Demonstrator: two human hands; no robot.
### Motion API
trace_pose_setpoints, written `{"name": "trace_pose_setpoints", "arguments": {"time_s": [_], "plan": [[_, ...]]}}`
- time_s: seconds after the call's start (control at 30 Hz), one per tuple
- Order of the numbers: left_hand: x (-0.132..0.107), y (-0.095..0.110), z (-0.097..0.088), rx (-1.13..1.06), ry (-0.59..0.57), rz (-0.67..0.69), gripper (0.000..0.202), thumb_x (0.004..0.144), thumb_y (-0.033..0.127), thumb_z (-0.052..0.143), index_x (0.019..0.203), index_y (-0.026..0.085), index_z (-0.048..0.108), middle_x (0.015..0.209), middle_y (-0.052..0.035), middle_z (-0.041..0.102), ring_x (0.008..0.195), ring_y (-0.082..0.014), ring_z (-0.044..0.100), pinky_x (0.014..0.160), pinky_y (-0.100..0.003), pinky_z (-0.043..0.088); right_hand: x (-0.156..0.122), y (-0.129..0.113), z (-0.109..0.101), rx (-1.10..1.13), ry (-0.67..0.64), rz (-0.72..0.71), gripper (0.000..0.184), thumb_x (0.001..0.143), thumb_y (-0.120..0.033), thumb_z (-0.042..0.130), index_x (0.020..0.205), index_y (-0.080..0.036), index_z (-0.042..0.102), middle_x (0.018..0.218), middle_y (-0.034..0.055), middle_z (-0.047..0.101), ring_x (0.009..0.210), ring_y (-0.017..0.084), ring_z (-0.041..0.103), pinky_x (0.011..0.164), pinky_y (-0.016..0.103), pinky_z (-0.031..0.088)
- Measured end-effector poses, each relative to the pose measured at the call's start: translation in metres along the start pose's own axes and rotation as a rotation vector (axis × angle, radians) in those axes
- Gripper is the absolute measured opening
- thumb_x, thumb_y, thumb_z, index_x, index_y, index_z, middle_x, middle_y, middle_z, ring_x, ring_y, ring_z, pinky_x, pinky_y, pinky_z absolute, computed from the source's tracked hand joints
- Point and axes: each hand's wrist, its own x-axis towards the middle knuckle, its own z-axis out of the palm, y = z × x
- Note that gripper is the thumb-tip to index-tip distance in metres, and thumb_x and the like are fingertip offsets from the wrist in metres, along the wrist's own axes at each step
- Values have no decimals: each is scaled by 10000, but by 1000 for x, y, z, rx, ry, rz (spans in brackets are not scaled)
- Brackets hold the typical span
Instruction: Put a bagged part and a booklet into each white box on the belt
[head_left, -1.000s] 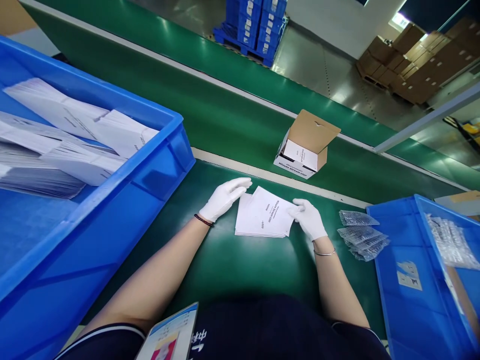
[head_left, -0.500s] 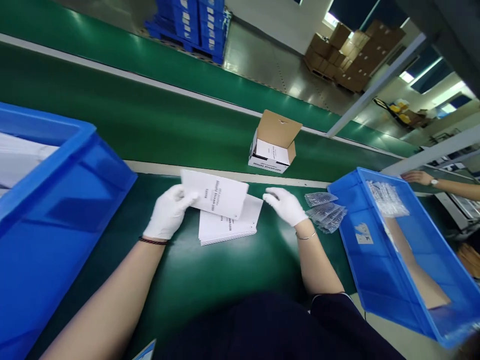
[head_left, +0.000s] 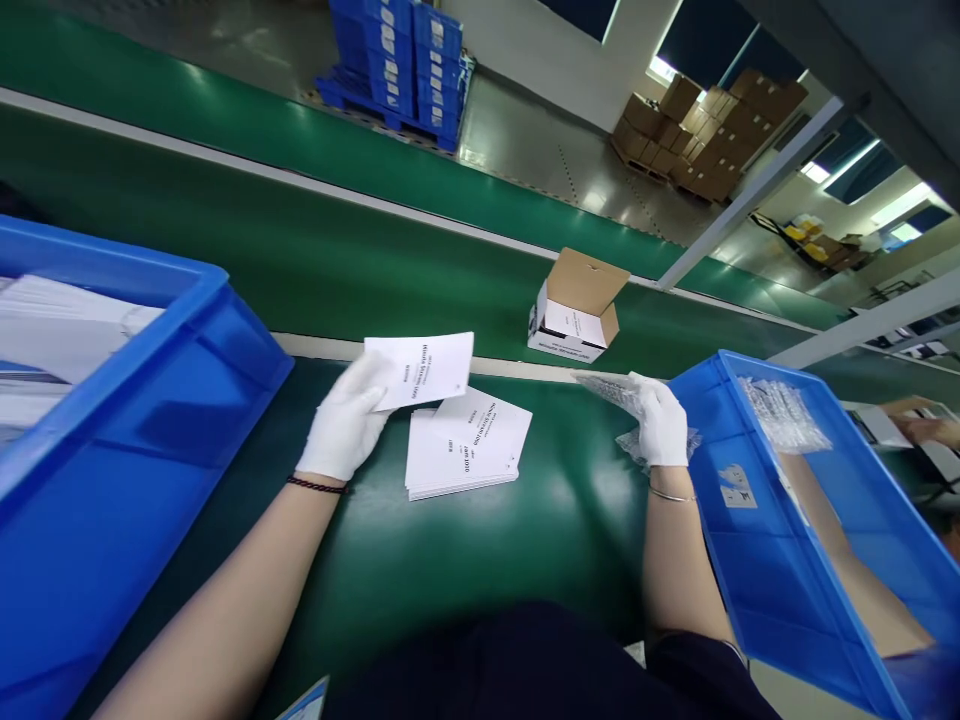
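My left hand (head_left: 345, 425), in a white glove, grips a white printed booklet (head_left: 429, 370) by its left edge, thumb on top. Below it on the green work surface lies a stack of similar booklets (head_left: 450, 465), the upper ones fanned askew. To the right, my gloved right hand (head_left: 661, 425) is closed on a clear plastic packet (head_left: 613, 390), lifted with its flat end pointing left. More clear packets (head_left: 634, 447) lie under that hand, partly hidden. Behind the work surface's pale ledge stands a small open carton (head_left: 568, 346) with a white printed sheet or booklet inside.
At left stands a blue bin (head_left: 247, 345) with stacked white papers. Another blue bin (head_left: 720, 540) at right holds clear packets (head_left: 784, 410) and cardboard. A metal post (head_left: 739, 215) rises behind. A co-worker's hand (head_left: 930, 430) shows at the far right.
My right hand has moved right, from beside the booklets to the clear packets, and has taken hold of one. Another booklet now lies skewed on the stack; my left hand still holds one.
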Motion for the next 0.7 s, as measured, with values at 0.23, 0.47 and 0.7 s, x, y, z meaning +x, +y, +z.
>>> {"name": "trace_pose_setpoints", "arguments": {"time_s": [0.23,0.47,0.7], "plan": [[-5,-6,-12,285,-179,91,364,743,434,732,933,124,751,1108,-138,679,1082,-300,612,1030,-406,451,-35,-85,92,617,-159,-407,262,923,-243,564,1169,-232,651,1287,71,602,1179,261,580,1043,473,462],[-3,-5,-14,215,-254,44,442,811,493,671,1044,118,693,1081,-116,684,992,-266,630,907,-370,485,-40,-104,158,338,-808,-908,225,944,-273,516,1070,-274,703,1338,44,568,1261,246,512,1076,431,427],[0,-7,-15,288,-58,125,441,757,504,709,963,115,682,984,-89,687,913,-233,622,869,-342,474,-40,-106,163,371,-974,-164,673,872,-497,602,1456,-235,395,1359,97,541,1221,295,534,1028,457,445]]}}
